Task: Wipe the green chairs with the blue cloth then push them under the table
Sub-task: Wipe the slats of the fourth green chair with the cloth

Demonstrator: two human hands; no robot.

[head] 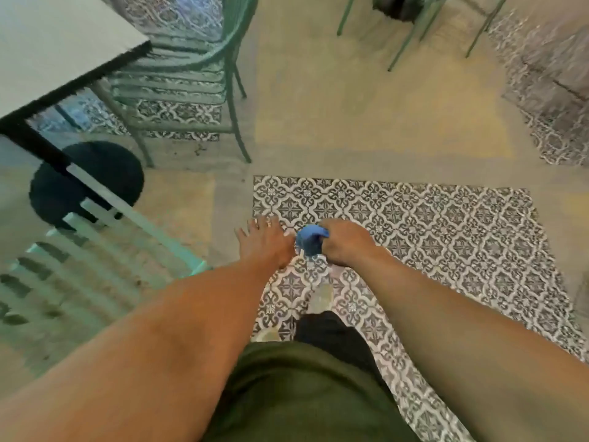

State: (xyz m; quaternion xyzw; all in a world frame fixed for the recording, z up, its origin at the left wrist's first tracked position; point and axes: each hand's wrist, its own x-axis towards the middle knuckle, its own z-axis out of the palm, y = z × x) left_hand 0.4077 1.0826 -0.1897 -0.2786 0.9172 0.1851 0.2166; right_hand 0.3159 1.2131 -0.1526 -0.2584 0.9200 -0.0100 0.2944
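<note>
While both arms reach forward over the patterned tiles [414, 224], the cloth [309, 240] sits bunched in the right hand [345, 244], whose fingers curl tight around it, a blue wad poking out on the left side. The left hand [266, 242] is just beside it, fingers spread and flat, holding nothing; whether it touches the cloth I cannot tell. 1 green chair [188, 81] stands far left, its seat partly under the table [47, 52]. A 2nd chair [95, 250], blurred, is at near left by the left forearm. The table's round black base [95, 183] lies between them. More green legs [411, 36] show at far right. Below the arms are a green shirt [302, 393], dark trousers and a shoe.
</note>
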